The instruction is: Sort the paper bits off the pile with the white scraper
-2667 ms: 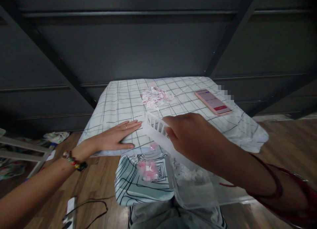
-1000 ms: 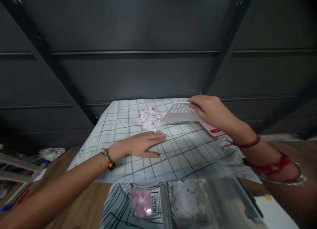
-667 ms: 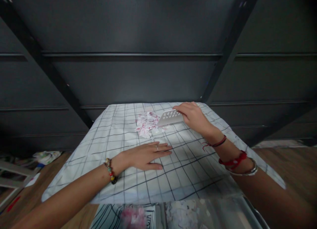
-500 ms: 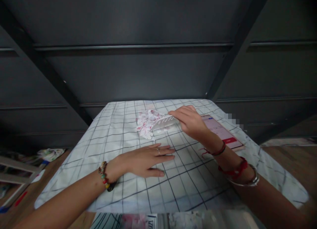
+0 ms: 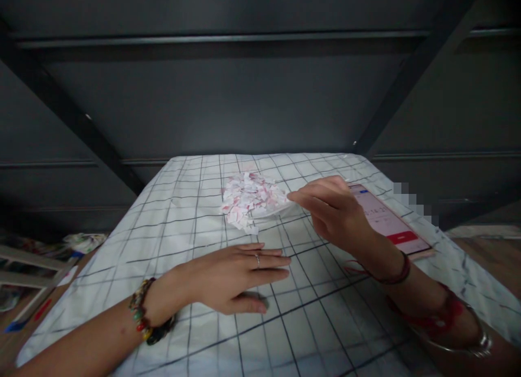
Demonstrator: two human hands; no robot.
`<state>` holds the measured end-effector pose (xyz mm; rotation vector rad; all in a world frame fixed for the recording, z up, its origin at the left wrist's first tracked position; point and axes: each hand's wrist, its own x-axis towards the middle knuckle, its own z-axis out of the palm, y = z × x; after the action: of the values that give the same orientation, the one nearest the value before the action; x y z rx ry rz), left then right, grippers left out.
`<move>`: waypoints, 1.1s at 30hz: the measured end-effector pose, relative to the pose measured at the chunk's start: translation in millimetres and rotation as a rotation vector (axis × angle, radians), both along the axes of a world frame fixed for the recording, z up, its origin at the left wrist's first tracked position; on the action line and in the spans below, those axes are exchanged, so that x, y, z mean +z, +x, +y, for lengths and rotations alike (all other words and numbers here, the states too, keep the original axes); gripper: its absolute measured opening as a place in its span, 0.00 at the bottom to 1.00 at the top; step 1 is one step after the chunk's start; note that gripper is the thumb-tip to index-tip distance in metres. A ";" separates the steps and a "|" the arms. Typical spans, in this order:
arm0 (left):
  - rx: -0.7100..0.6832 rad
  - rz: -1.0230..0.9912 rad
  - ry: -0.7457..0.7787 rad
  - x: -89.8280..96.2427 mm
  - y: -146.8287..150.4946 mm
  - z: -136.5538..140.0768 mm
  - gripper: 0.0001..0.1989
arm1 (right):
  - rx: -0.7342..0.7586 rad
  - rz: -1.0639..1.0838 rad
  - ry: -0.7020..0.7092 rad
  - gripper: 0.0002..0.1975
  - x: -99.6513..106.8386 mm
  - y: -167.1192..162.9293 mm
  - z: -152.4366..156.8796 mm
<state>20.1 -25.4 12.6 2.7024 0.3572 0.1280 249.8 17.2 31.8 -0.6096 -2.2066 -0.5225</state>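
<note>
Fingers stretched out, my left hand (image 5: 228, 279) lies palm down on the checked cloth, in front of a heap of torn paper scraps (image 5: 248, 195). The scraps are white with pink and red marks. My right hand (image 5: 336, 211) is closed in a pinch at the heap's right side, on the end of a thin white slotted piece (image 5: 277, 209). Only the pale edge of that piece shows, low under the scraps; the rest is covered.
A phone (image 5: 391, 222) with a timer-like screen lies to the right, beside my right wrist. The checked cloth (image 5: 195, 198) covers the table up to a dark panelled wall (image 5: 236, 100). A pale wooden frame (image 5: 28, 279) stands at lower left.
The white slotted piece was tilted up beside the heap; now it lies lower, mostly under scraps. My right hand has lowered with it. The camera view has shifted, and my left hand stays flat.
</note>
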 end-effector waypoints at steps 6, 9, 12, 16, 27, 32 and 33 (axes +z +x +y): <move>0.004 -0.009 0.028 -0.1 -1.1 0.7 0.25 | -0.004 -0.066 -0.056 0.17 3.0 5.4 0.4; -0.002 -0.041 0.038 0.6 -0.5 0.6 0.25 | 0.019 -0.018 -0.028 0.19 3.5 8.4 -0.1; -0.019 -0.063 0.056 2.2 0.8 0.5 0.23 | 0.035 0.006 -0.023 0.19 2.9 5.7 -2.0; -0.016 -0.068 0.060 4.5 1.9 0.2 0.21 | 0.040 -0.047 -0.078 0.17 4.0 5.2 -3.1; -0.002 -0.068 0.071 6.1 -0.4 -0.4 0.20 | 0.033 -0.068 -0.065 0.16 4.6 3.8 -3.0; 0.073 -0.029 0.106 14.0 -9.6 2.7 0.16 | 0.041 -0.053 -0.070 0.17 8.6 10.9 -4.8; 0.100 -0.016 0.124 16.6 -12.8 4.4 0.15 | 0.037 -0.035 -0.066 0.17 8.6 10.6 -5.3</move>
<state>7.3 -21.0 29.2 2.8041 0.4950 0.2062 260.5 11.9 40.4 -0.5968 -2.2712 -0.4463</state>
